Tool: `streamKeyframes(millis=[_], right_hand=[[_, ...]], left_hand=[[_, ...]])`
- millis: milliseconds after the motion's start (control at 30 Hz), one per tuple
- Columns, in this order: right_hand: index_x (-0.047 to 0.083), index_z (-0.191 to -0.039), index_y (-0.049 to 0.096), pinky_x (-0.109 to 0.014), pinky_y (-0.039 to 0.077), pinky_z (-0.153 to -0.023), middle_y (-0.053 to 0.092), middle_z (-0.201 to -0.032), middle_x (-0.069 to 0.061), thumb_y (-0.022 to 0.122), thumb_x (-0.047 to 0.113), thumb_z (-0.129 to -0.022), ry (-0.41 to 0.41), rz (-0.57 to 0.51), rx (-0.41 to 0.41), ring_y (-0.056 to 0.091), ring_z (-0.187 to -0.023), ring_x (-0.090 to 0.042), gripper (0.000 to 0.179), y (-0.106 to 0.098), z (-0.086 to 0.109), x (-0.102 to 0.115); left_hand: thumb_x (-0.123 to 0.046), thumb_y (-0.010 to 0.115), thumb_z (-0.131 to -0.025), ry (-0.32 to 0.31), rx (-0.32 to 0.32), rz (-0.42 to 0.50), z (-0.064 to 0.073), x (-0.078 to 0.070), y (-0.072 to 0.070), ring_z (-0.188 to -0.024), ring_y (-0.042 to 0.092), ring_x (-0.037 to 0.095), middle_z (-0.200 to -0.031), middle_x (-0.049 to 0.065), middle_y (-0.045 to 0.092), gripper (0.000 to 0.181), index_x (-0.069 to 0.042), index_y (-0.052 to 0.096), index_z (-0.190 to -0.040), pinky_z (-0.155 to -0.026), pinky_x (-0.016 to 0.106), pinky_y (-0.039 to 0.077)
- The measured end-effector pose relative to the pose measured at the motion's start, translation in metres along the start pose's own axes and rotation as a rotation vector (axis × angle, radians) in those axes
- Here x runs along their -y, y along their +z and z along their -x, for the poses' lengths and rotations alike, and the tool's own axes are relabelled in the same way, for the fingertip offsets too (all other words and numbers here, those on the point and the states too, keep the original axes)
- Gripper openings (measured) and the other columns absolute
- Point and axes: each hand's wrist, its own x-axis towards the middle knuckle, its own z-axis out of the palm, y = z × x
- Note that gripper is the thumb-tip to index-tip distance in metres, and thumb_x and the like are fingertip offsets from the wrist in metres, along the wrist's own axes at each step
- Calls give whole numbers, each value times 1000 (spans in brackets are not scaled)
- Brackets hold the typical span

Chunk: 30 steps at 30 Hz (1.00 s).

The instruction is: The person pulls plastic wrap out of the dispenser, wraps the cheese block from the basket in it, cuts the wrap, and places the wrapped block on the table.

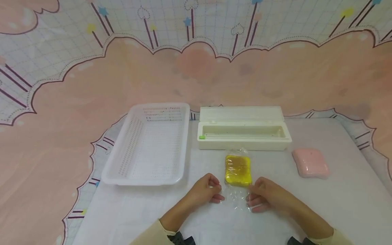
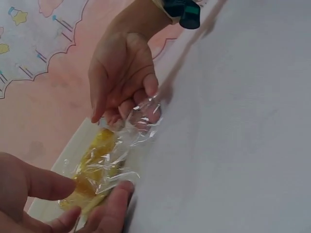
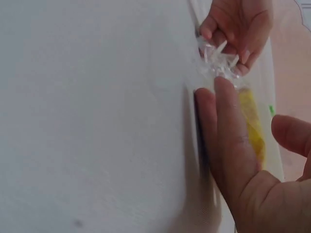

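Note:
A yellow rounded block (image 1: 238, 170) lies in clear plastic film (image 1: 237, 197), whose loose end spreads toward the person. At the film's left edge is the left hand (image 1: 206, 189), thumb and fingers apart, fingertips right by the film. The right hand (image 1: 270, 194) is on the other side, its fingers along the film's right edge and its thumb close to the block's near corner. In the right wrist view, the right hand's fingers (image 3: 231, 128) extend fairly straight, with the thumb well away from them. Crinkled film (image 2: 138, 121) bunches between both hands in the left wrist view.
Behind the block stands a long cream box (image 1: 245, 144) with its lid raised and a small green piece (image 1: 201, 137) at its front left. A white perforated basket (image 1: 107, 175) is at the left. A pink rounded block (image 1: 310, 162) lies at the right on the white table (image 1: 349, 204).

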Motion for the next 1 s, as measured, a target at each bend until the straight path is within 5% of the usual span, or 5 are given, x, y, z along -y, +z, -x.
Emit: streamKeyframes(millis=[233, 433, 533, 767, 1000], right_hand=[[3, -112, 48, -36, 62, -84, 75, -109, -16, 71, 20, -96, -135, 92, 41, 73, -97, -26, 33, 5, 3, -3], [7, -130, 65, -25, 59, -84, 71, -126, -15, 82, 21, -86, -272, 367, -57, 73, -105, -19, 49, 7, 4, -2], [13, -124, 72, -22, 60, -80, 75, -121, -9, 85, 20, -82, -376, 530, -146, 75, -99, -10, 45, 9, 2, 0], [28, -86, 80, -22, 54, -70, 72, -94, 13, 90, 12, -75, -676, 894, -436, 60, -84, -2, 21, 13, -5, 5], [21, -94, 75, -22, 54, -67, 75, -99, 6, 82, 13, -85, -659, 845, -414, 61, -81, -3, 14, 7, -13, 11]], left_hand=[[-4, 78, -84, 148, 19, -88, 7, 4, 7, -89, 73, 14, -105, 6, 68, 26, -4, 64, -106, -77, 25, 58], [5, 83, -75, 544, -32, -518, 5, 7, 11, -96, 70, 3, -132, 3, 56, 39, -5, 77, -112, -86, 15, 55], [-3, 84, -80, 647, -103, -754, 2, 5, 13, -97, 68, 0, -138, 1, 56, 32, -8, 79, -111, -88, 14, 53], [-19, 79, -90, 741, -156, -973, -6, -4, 12, -106, 62, 13, -124, -1, 69, 5, -15, 78, -92, -93, 22, 52], [-19, 72, -95, 735, -157, -921, -22, -7, 10, -87, 62, 11, -93, -2, 72, 6, -13, 72, -97, -77, 20, 49]])
